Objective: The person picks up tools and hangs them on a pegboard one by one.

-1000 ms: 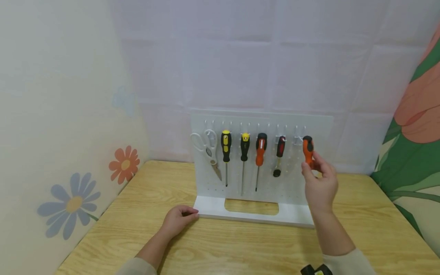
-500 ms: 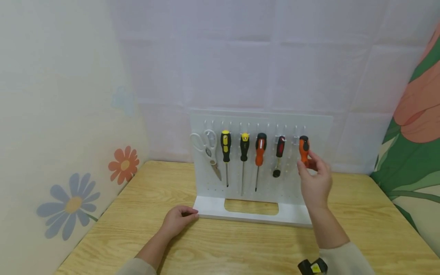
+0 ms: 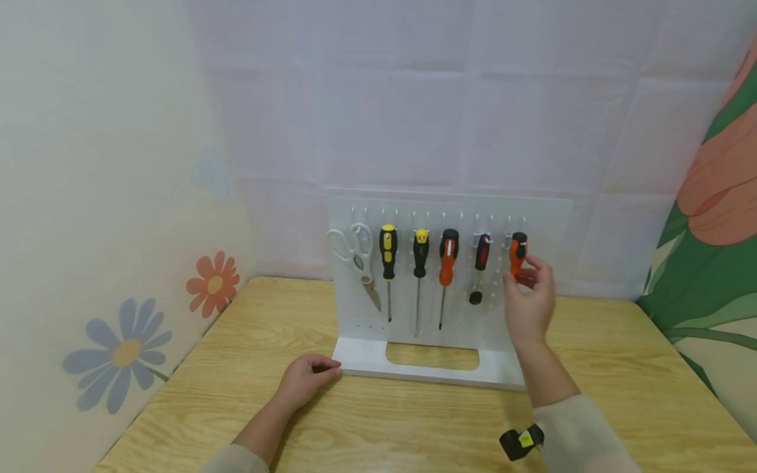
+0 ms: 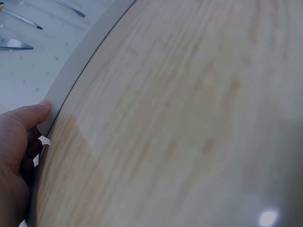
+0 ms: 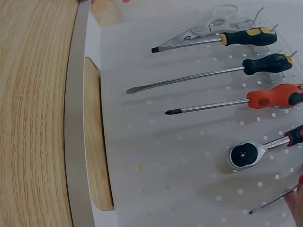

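My right hand [image 3: 530,302] holds an orange-and-black screwdriver [image 3: 518,253] upright by its handle, at the rightmost hooks of a white pegboard [image 3: 556,230]. Its thin shaft [image 5: 274,200] points down along the board in the right wrist view. Thumb and fingers of my left hand [image 3: 306,380] grip the front left corner of the pegboard's base [image 3: 361,358]; the left wrist view has the thumb on the base edge [image 4: 71,71]. Left of the held screwdriver hangs a ratchet wrench [image 5: 245,154] with a black-and-red handle.
Also hanging in the row are an orange-and-black screwdriver [image 3: 449,256], two black-and-yellow screwdrivers, one with a slimmer handle [image 3: 420,255] and one beside it [image 3: 388,253], and white-handled scissors [image 3: 358,253]. The stand rests on a wood-grain table [image 3: 414,420]. Walls [image 3: 278,230] close off the back and sides.
My right hand has moved left with the screwdriver, bringing its handle from right of the last hooks to in front of them. The left hand stays at the base corner.
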`<state>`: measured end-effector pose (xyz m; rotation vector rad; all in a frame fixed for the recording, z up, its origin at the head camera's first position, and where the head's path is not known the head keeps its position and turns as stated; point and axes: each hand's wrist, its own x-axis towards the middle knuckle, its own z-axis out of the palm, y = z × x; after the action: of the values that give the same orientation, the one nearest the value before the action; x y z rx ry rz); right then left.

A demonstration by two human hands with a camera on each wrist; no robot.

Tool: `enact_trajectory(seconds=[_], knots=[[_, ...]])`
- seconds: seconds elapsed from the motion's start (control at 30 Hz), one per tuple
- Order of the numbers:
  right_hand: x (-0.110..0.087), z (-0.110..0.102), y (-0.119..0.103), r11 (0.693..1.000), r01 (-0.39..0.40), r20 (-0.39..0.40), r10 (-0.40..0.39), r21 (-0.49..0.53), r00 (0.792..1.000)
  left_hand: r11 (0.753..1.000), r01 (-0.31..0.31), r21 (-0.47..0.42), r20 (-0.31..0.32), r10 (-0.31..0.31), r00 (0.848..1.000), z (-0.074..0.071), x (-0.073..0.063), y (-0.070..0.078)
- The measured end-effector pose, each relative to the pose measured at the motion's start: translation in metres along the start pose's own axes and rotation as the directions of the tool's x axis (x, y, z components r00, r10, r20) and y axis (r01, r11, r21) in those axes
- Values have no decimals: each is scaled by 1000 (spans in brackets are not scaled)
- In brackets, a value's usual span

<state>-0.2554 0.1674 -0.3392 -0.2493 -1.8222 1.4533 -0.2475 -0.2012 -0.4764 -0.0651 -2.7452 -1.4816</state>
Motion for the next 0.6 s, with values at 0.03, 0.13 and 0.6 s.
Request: enact_trajectory(seconds=[0.03,0.13,0.6], knots=[[1,2,1,1000,0,-5,0,11,1000,1000,2,-1,0,-2,1000,0,0,0],[3,6,5,999,0,-20,1,32,1000,1000,5,-2,0,-5,1000,0,0,1],[7,9,12,988,-67,-36,72,143,997,1000,11,1,3,-11,1000,1,1,2]])
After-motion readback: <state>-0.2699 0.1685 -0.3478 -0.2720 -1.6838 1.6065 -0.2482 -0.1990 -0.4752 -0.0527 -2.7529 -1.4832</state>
